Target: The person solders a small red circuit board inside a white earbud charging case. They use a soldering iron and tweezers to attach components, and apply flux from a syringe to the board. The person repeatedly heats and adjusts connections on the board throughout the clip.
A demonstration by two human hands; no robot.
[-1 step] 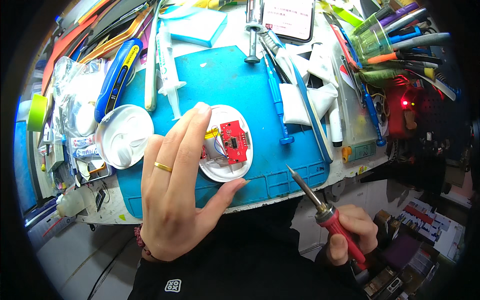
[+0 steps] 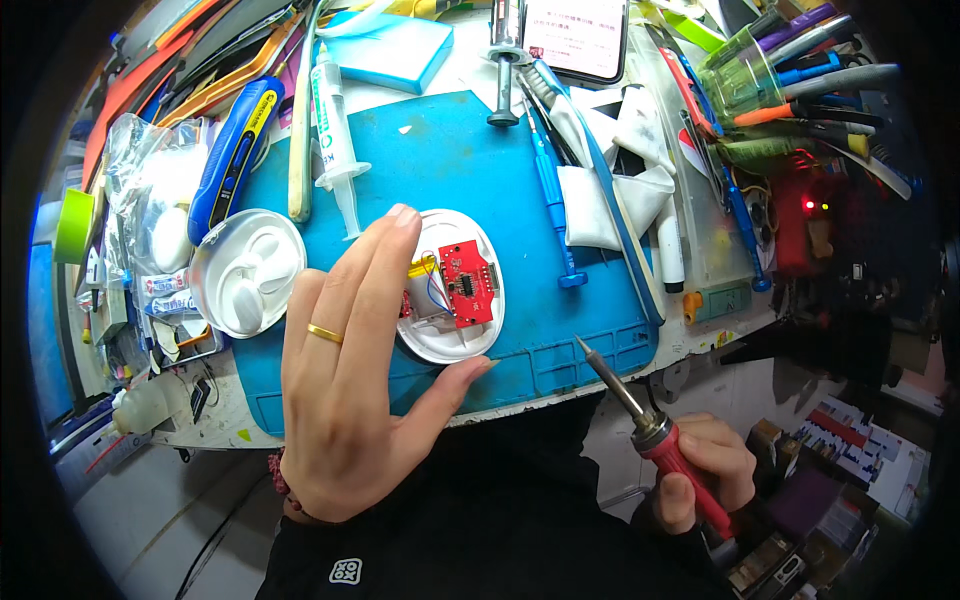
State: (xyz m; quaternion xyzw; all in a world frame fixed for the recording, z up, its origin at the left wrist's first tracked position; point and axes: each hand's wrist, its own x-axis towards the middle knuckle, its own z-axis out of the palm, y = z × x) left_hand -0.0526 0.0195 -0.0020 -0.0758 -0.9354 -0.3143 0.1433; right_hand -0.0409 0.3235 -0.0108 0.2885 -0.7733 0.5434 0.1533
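A white oval plastic case (image 2: pixel 437 345) lies on the blue work mat, with a red circuit board (image 2: pixel 468 285), thin wires and a strip of yellow tape (image 2: pixel 424 268) inside. My left hand (image 2: pixel 350 370) grips it, fingers along its left side and thumb at its near edge; the hand hides the left part. In my right hand (image 2: pixel 705 465) is a soldering iron (image 2: pixel 690 480) with a red handle. Its bare metal tip points up and left above the mat's near edge, apart from the board. The second white case half (image 2: pixel 248 272), hollow side up, sits left of my left hand.
On the mat (image 2: pixel 450 150) lie a syringe (image 2: pixel 338 150), a blue screwdriver (image 2: pixel 552 200) and a long-handled brush (image 2: pixel 610 190). Crumpled white tissue (image 2: pixel 600 205) is beside them. A blue utility knife (image 2: pixel 235 150) is at left, a phone (image 2: pixel 575 40) at the back, and a tool cup (image 2: pixel 745 80) at right.
Both hands, the case and the soldering iron stay almost where they were. The red glow at the far right is weaker.
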